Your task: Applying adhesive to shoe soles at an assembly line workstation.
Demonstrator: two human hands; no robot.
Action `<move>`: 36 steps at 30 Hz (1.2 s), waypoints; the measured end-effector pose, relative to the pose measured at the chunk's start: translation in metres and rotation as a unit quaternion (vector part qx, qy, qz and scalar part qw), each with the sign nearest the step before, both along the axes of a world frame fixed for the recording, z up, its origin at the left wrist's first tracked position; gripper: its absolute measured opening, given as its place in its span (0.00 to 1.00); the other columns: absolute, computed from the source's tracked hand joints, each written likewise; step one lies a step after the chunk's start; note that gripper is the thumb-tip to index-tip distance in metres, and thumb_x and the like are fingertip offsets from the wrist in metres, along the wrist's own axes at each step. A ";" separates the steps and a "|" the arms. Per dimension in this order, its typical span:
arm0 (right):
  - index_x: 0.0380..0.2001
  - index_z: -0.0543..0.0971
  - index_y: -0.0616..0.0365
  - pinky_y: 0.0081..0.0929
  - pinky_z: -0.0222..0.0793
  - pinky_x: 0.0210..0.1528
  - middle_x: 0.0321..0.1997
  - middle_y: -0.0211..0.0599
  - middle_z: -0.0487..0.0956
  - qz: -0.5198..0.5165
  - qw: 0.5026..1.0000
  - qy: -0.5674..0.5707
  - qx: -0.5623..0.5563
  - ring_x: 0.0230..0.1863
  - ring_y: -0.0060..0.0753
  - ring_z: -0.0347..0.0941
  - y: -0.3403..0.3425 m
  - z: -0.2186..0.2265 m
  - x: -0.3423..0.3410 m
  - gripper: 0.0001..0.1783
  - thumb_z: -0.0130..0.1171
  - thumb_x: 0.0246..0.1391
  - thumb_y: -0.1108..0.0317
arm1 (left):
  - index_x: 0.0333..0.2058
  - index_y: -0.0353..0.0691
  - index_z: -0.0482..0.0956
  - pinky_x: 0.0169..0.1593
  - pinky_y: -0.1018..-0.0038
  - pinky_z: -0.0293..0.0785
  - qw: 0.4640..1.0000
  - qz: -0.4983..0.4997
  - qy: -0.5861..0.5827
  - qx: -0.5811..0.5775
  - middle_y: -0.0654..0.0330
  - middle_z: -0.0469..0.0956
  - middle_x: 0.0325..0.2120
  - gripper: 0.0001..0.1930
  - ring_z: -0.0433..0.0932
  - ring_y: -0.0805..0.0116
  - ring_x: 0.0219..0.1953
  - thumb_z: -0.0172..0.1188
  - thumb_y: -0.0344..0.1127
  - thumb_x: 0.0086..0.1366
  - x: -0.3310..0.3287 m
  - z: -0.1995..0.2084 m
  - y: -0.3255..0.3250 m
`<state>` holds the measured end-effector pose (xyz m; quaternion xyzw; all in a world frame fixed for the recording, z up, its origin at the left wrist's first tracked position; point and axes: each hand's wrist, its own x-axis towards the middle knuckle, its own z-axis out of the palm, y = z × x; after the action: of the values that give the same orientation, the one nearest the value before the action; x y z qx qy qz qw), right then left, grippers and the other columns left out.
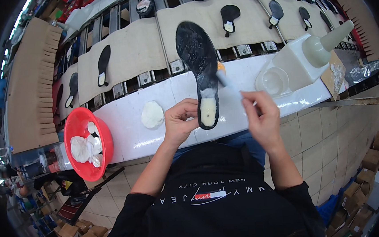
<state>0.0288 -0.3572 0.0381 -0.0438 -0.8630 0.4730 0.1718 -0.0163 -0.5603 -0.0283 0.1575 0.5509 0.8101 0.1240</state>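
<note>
My left hand [182, 122] is closed on the heel end of a black shoe sole [196, 49]. It holds the sole upright above the white table, with a cream heel patch facing me and a wet-looking shine on the black part. In my right hand [263, 116], thumb and fingers pinch the thin pale handle of a small brush [228, 81], slightly blurred by motion. The brush head is at the right edge of the sole, near its waist; whether it touches cannot be made out. Something orange [220, 67] shows partly behind the sole.
A white bottle [289, 57] with a long nozzle and a cup-like front stands at right. On the left are a round white pad [152, 115] and a red bowl [107, 140] holding white pieces. Beyond the white table [138, 142], a canvas-covered conveyor [137, 49] carries several soles.
</note>
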 end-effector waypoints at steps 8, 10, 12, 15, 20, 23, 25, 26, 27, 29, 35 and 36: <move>0.35 0.77 0.62 0.14 0.55 0.21 0.25 0.29 0.71 0.006 0.987 -0.042 -0.153 0.19 0.14 0.59 -0.002 -0.004 0.000 0.08 0.54 0.50 0.78 | 0.28 0.30 0.76 0.38 0.78 0.75 0.998 0.002 -0.055 0.038 0.55 0.75 0.36 0.09 0.77 0.72 0.34 0.62 0.16 0.46 -0.007 -0.007 -0.010; 0.35 0.77 0.62 0.14 0.56 0.21 0.25 0.30 0.71 0.019 0.986 -0.040 -0.158 0.19 0.15 0.60 -0.012 -0.006 -0.003 0.08 0.54 0.49 0.78 | 0.28 0.31 0.76 0.38 0.79 0.75 0.998 -0.003 -0.061 0.035 0.56 0.76 0.36 0.09 0.77 0.73 0.34 0.62 0.16 0.46 -0.008 -0.007 -0.010; 0.36 0.77 0.62 0.15 0.58 0.22 0.25 0.32 0.71 0.047 0.988 -0.050 -0.139 0.20 0.17 0.62 -0.019 -0.005 -0.007 0.09 0.54 0.49 0.78 | 0.28 0.31 0.76 0.38 0.79 0.75 0.997 -0.007 -0.065 0.032 0.56 0.76 0.35 0.09 0.77 0.73 0.34 0.62 0.16 0.46 -0.009 -0.006 -0.010; 0.35 0.76 0.62 0.15 0.58 0.22 0.25 0.33 0.71 0.006 0.989 -0.060 -0.138 0.20 0.18 0.63 -0.022 -0.014 -0.011 0.08 0.54 0.49 0.78 | 0.29 0.31 0.76 0.37 0.80 0.74 0.998 0.017 -0.053 0.034 0.57 0.76 0.35 0.09 0.77 0.75 0.33 0.61 0.16 0.46 -0.013 -0.005 -0.015; 0.36 0.75 0.63 0.09 0.53 0.21 0.25 0.21 0.70 -0.029 0.968 -0.027 -0.247 0.21 0.07 0.57 -0.003 -0.040 -0.013 0.07 0.51 0.54 0.74 | 0.32 0.33 0.75 0.37 0.77 0.74 0.987 0.146 -0.067 -0.004 0.60 0.77 0.29 0.10 0.76 0.75 0.31 0.59 0.19 0.48 -0.063 -0.019 -0.052; 0.38 0.74 0.64 0.08 0.53 0.22 0.25 0.19 0.69 -0.019 0.962 -0.094 -0.254 0.21 0.06 0.57 -0.005 -0.048 -0.008 0.09 0.51 0.55 0.73 | 0.35 0.33 0.72 0.39 0.73 0.76 0.979 0.174 -0.092 -0.045 0.57 0.77 0.29 0.11 0.78 0.68 0.31 0.58 0.20 0.50 -0.108 -0.012 -0.070; 0.38 0.74 0.65 0.08 0.53 0.22 0.25 0.19 0.70 -0.015 0.957 -0.120 -0.265 0.21 0.06 0.57 -0.006 -0.053 -0.007 0.09 0.51 0.55 0.73 | 0.34 0.34 0.73 0.38 0.75 0.76 0.974 0.185 -0.106 -0.073 0.58 0.77 0.29 0.10 0.79 0.69 0.31 0.58 0.22 0.51 -0.137 -0.012 -0.077; 0.38 0.74 0.65 0.08 0.54 0.23 0.26 0.19 0.71 -0.017 0.955 -0.116 -0.271 0.22 0.06 0.57 -0.008 -0.052 -0.008 0.09 0.51 0.55 0.73 | 0.34 0.34 0.73 0.38 0.75 0.76 0.974 0.190 -0.100 -0.069 0.58 0.77 0.29 0.10 0.79 0.69 0.31 0.58 0.22 0.51 -0.149 -0.017 -0.082; 0.38 0.74 0.65 0.08 0.54 0.23 0.26 0.19 0.71 -0.012 0.957 -0.110 -0.268 0.22 0.06 0.57 -0.008 -0.050 -0.008 0.09 0.51 0.55 0.73 | 0.35 0.34 0.73 0.38 0.76 0.76 0.976 0.168 -0.102 -0.090 0.58 0.77 0.29 0.10 0.79 0.69 0.31 0.59 0.23 0.52 -0.161 -0.022 -0.086; 0.38 0.74 0.62 0.08 0.53 0.21 0.22 0.18 0.67 -0.013 0.956 -0.122 -0.266 0.20 0.06 0.57 -0.008 -0.048 -0.012 0.08 0.50 0.56 0.72 | 0.36 0.34 0.74 0.38 0.78 0.75 0.978 0.144 -0.106 -0.110 0.58 0.78 0.29 0.11 0.79 0.70 0.31 0.59 0.24 0.52 -0.186 -0.031 -0.089; 0.38 0.74 0.63 0.08 0.51 0.22 0.23 0.17 0.67 -0.004 0.965 -0.124 -0.232 0.22 0.06 0.56 -0.015 -0.043 -0.018 0.08 0.50 0.56 0.72 | 0.36 0.33 0.77 0.35 0.82 0.75 0.952 0.151 -0.180 -0.198 0.58 0.79 0.31 0.12 0.79 0.71 0.32 0.62 0.24 0.50 -0.239 -0.080 -0.117; 0.38 0.74 0.63 0.08 0.51 0.22 0.23 0.17 0.67 -0.002 0.965 -0.124 -0.230 0.22 0.06 0.56 -0.016 -0.044 -0.018 0.08 0.50 0.56 0.72 | 0.39 0.32 0.77 0.34 0.83 0.74 0.940 0.171 -0.198 -0.220 0.57 0.78 0.34 0.15 0.79 0.72 0.32 0.62 0.24 0.49 -0.239 -0.086 -0.125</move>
<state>0.0111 -0.3729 -0.0058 -0.1424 -0.7453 0.6494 0.0502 -0.2552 -0.6858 -0.1144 -0.1342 0.6981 0.6927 0.1217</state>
